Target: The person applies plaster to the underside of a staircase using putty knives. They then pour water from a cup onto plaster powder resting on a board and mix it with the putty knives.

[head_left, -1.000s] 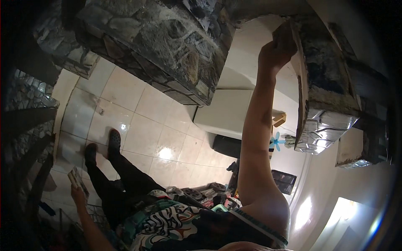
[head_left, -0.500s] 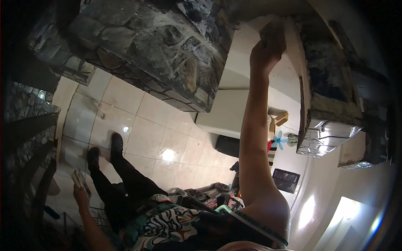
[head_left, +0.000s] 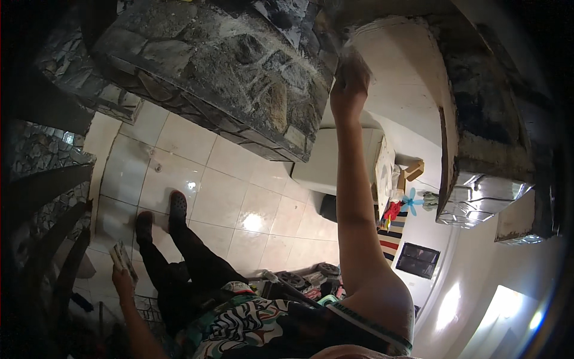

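At lower left, my left hand [head_left: 121, 278] grips a pale, flat rectangular tool [head_left: 125, 261], held beside my leg. My right arm reaches up, and my right hand [head_left: 348, 84] is closed on a small flat tool [head_left: 354, 58], blurred by motion. That hand is at the right edge of a grey stone-clad ledge [head_left: 209, 72] with white powdery streaks, beside a pale plastered surface [head_left: 397, 78]. Whether the tool touches either surface I cannot tell.
Another stone-and-concrete block [head_left: 484, 191] juts out at right; dark curved bars [head_left: 69, 221] run at left. Below are tiled floor [head_left: 233, 191], a white box-like unit [head_left: 314, 176], a blue fan [head_left: 411, 201] and a pile of items [head_left: 305, 281] with wheels.
My right hand has moved left and down from the plastered recess toward the stone ledge's edge. The view has shifted slightly; my left hand still holds its tool low.
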A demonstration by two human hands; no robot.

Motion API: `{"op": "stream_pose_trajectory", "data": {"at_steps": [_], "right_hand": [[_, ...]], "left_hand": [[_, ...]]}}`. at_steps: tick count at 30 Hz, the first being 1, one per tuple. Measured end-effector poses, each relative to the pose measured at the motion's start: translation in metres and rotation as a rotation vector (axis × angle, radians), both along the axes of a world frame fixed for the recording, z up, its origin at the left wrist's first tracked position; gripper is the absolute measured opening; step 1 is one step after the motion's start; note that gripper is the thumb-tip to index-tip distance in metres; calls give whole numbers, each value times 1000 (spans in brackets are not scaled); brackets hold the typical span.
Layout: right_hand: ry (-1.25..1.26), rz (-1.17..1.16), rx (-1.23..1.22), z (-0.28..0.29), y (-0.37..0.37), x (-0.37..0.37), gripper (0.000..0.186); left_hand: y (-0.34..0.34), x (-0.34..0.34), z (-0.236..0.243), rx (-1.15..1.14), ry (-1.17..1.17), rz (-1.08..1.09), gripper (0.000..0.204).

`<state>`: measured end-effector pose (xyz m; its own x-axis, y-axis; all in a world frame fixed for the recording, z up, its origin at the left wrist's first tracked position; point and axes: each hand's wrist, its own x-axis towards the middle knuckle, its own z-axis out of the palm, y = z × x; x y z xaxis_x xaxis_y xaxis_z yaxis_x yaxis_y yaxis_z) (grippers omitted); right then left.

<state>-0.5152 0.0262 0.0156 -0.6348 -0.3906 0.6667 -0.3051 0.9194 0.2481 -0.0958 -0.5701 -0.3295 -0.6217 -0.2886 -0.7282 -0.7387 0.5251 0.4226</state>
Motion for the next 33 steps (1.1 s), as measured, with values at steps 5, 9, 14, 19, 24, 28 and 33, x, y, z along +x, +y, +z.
{"op": "stream_pose_trajectory", "data": {"at_steps": [5,9,14,19,24,28,33], "right_hand": [[-140,95,-227,3,12,26,39],[-158,-69,-140,41,-4,43,47],[27,66,109,79,-17,22,48],[171,117,262,102,-23,-5,49],[258,60,307,96,-8,-27,50],[153,-28,241,70,12,-31,56],[-33,-76,267,22,19,-13,55]], "left_hand": [[9,-4,7,-4,-57,-13,40],[6,4,3,-17,-5,-48,40],[1,5,-9,7,-35,-20,39],[16,-10,0,26,5,18,37],[37,-31,26,81,-15,65,38],[33,-40,35,229,-111,98,47],[35,-33,31,73,-50,22,43]]}}
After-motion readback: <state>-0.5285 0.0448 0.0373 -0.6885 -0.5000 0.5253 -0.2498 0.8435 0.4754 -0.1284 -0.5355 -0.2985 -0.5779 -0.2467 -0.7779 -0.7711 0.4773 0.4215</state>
